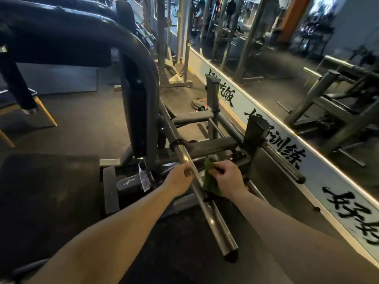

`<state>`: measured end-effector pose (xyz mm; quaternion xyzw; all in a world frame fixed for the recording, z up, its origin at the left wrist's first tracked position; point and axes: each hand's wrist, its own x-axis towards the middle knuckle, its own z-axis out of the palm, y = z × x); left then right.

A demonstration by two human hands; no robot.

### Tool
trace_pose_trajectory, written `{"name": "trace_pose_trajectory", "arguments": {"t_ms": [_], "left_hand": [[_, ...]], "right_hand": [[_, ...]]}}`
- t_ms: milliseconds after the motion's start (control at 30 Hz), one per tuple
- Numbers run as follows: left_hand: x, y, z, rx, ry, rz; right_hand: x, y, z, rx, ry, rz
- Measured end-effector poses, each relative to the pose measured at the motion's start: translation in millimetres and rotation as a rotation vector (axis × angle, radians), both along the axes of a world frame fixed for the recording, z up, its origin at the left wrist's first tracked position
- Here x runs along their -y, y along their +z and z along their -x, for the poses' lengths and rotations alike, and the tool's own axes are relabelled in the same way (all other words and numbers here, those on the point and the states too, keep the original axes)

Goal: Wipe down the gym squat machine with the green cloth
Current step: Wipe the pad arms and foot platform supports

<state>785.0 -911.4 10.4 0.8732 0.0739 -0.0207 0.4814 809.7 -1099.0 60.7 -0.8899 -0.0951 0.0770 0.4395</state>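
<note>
"Well, where does the green cloth (pixel 210 182) sit?"

"Bunched in the right hand (pixel 227 177), whose fingers curl and pinch it. It is pressed to the far side of the chrome bar (pixel 215 222), low on the squat machine (pixel 141 89)."

"And the other hand?"

"The left hand (pixel 180 177) is clenched round the same bar, just beside the cloth. In my judgement it steadies the tube so that the wiping pressure has something to bear against."

"Materials?"

"Bar: a round polished metal tube, reflective. Frame: matte dark painted steel, with square sections below and a broad curved arm above. Cloth: soft, dull and crumpled, hanging below the fingers. Pad (pixel 51 33) overhead: black upholstery, rounded. Floor (pixel 78 119): dark rubber with a fine grain."

"Progress?"

"Only this bar is under the cloth. Frame and pad appear yet to be wiped, though I cannot tell clean from unclean in this light."
</note>
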Motion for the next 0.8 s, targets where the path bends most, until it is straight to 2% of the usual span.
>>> {"name": "trace_pose_trajectory", "arguments": {"t_ms": [100,200,500,633,800], "left_hand": [[11,-20,-5,-0.029,0.0,-0.055],[18,-37,-9,-0.019,0.029,-0.082],[24,-44,2,-0.01,0.167,0.07],[30,-47,7,-0.079,0.251,0.159],[34,-38,8,-0.118,0.326,0.182]], "right_hand": [[3,-33,17,-0.039,0.115,0.215],[7,-57,37,-0.061,0.176,0.219],[40,-63,35,0.11,0.442,0.362],[44,-63,22,0.027,0.551,0.29],[9,-51,-20,-0.042,0.493,0.201]]}}
